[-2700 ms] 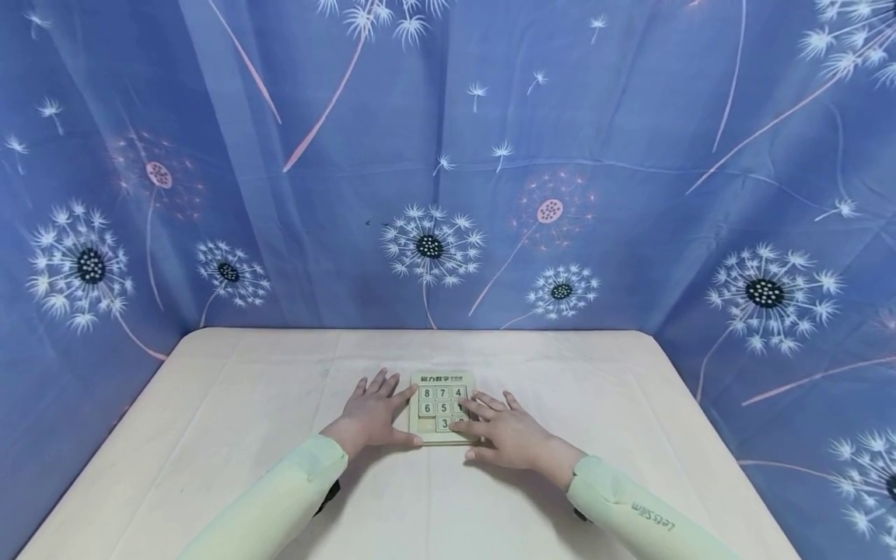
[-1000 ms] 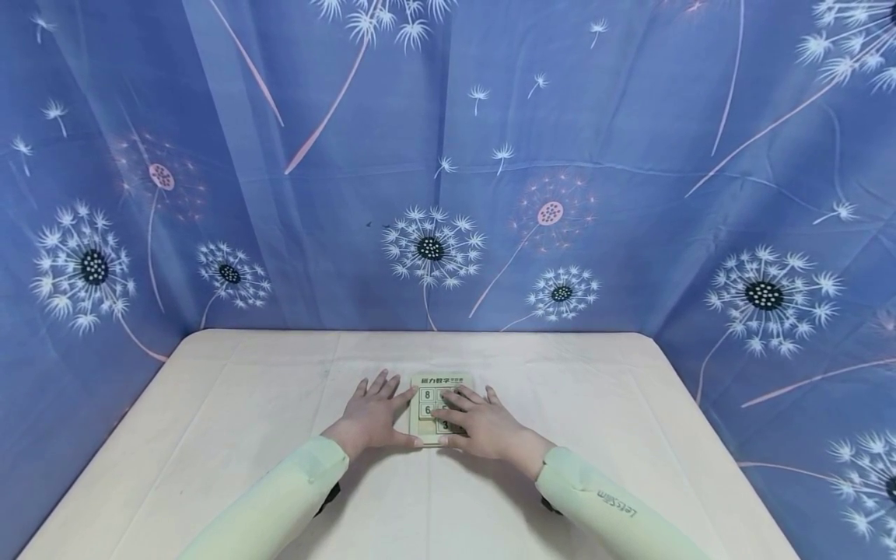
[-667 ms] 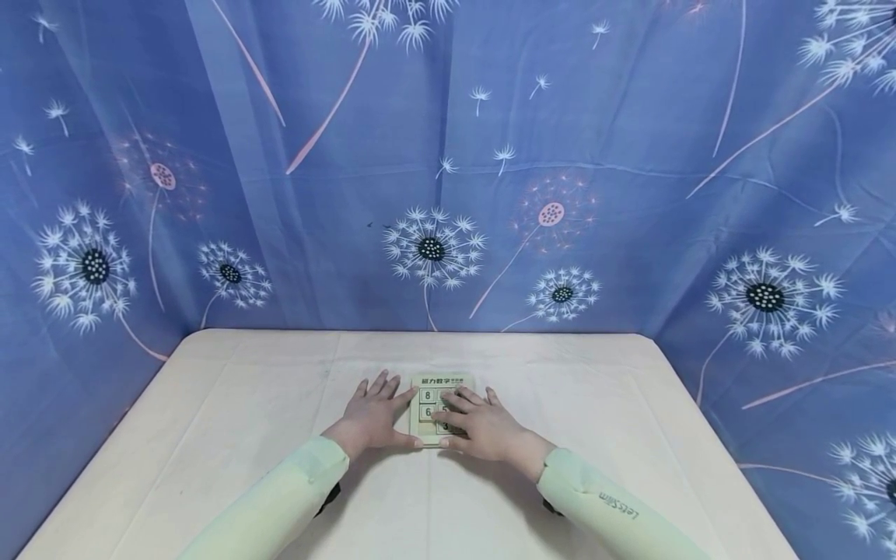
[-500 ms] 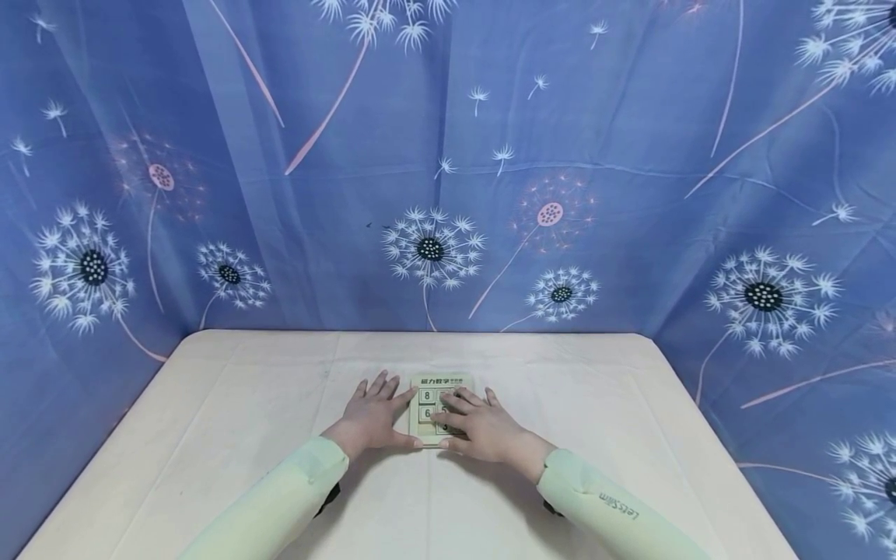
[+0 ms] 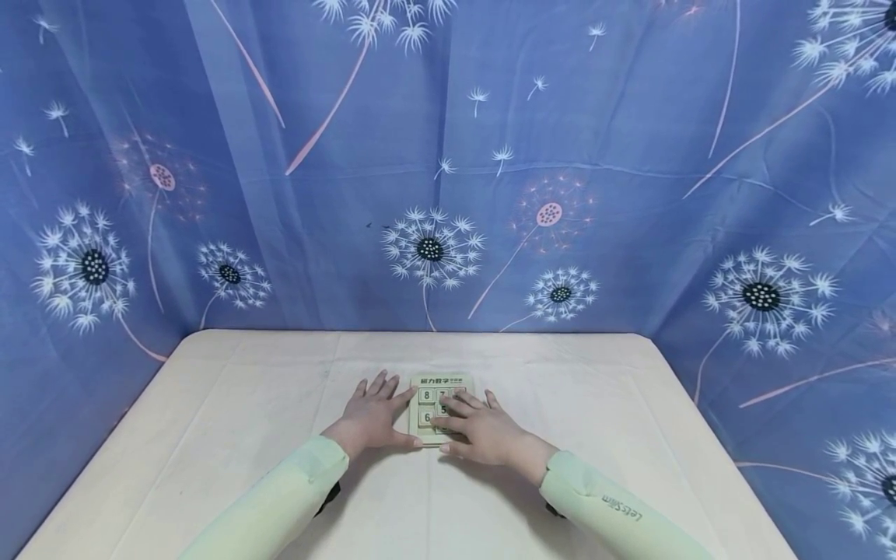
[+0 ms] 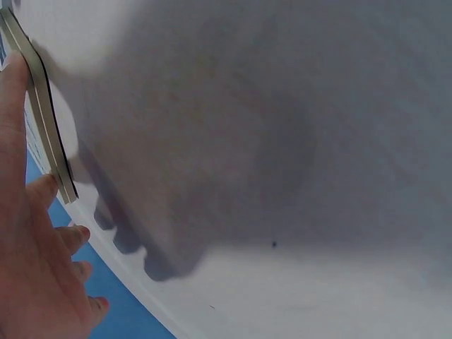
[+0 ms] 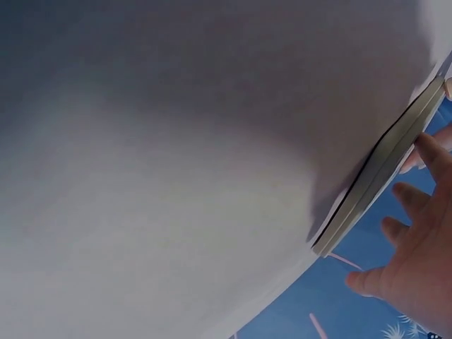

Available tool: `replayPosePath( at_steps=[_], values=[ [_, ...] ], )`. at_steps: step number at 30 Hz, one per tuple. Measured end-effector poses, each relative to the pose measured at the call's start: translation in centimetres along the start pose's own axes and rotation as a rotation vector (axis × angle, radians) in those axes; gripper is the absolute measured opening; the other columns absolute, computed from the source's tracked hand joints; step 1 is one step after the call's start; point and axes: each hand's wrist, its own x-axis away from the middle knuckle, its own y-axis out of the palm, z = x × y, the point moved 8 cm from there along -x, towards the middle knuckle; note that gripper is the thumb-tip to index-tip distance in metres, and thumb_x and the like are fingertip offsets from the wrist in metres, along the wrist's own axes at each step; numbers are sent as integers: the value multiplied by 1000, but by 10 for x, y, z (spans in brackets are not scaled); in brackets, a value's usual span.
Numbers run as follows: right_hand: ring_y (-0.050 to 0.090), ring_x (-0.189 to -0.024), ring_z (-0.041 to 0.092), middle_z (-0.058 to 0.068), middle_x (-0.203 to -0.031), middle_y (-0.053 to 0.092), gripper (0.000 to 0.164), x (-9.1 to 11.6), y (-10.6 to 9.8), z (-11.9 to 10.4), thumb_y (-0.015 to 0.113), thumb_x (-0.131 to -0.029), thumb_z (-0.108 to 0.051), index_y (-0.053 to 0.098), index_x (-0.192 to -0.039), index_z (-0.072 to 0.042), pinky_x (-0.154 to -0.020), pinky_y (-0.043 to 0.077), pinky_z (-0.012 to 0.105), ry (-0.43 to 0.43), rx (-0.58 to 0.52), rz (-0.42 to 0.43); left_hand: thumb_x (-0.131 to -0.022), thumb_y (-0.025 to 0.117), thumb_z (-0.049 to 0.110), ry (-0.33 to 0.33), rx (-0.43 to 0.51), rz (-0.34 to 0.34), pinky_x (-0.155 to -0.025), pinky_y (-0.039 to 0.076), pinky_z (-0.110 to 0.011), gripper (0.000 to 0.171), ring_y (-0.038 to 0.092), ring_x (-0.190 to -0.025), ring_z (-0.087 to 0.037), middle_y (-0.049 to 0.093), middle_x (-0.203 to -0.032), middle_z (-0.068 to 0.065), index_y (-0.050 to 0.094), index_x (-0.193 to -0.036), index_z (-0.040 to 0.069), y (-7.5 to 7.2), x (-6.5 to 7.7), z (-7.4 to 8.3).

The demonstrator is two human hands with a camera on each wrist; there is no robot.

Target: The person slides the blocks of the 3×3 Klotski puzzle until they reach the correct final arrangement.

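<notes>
A pale green number sliding puzzle (image 5: 435, 381) with dark printing across its top lies flat on the table. My left hand (image 5: 367, 418) rests along the puzzle's left side, fingers spread, with index fingertip and thumb (image 6: 13, 85) at its edge. My right hand (image 5: 493, 432) reaches over the right half, and its index fingertip touches the 6 tile (image 5: 426, 418) in the left column. The 8 tile (image 5: 426, 396) sits above it, with a gap between the two. Tiles 7 and 5 show partly; my right fingers hide most of the others.
A cream cloth covers the table (image 5: 280, 389). Blue curtain (image 5: 336, 257) with dandelion prints hangs behind the table and along both sides. Pale green sleeves (image 5: 273, 498) cover both forearms.
My right hand has moved left over the puzzle from its right side. The 6 tile has slid down, away from the 8 tile, toward the puzzle's near edge. My left hand stays put.
</notes>
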Motion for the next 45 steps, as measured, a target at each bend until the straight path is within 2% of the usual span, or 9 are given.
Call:
replayPosePath(
  at_steps=[29, 45],
  values=[
    [29, -158, 34, 2, -168, 37, 54, 7, 3, -3, 55, -99, -57, 55, -148, -35, -120, 24, 76, -33, 7, -14, -80, 70, 74, -10, 5, -8, -131, 15, -61, 99, 16, -161, -39, 27, -170, -16, 39, -159, 25, 1, -1, -2],
    [30, -157, 35, 3, -167, 38, 53, 10, 2, -2, 56, -99, -56, 56, -147, -34, -119, 28, 75, -47, -6, -22, -80, 70, 73, -5, 5, -9, -131, 15, -60, 98, 15, -161, -38, 27, -170, -16, 39, -159, 24, 0, 0, 0]
  ],
)
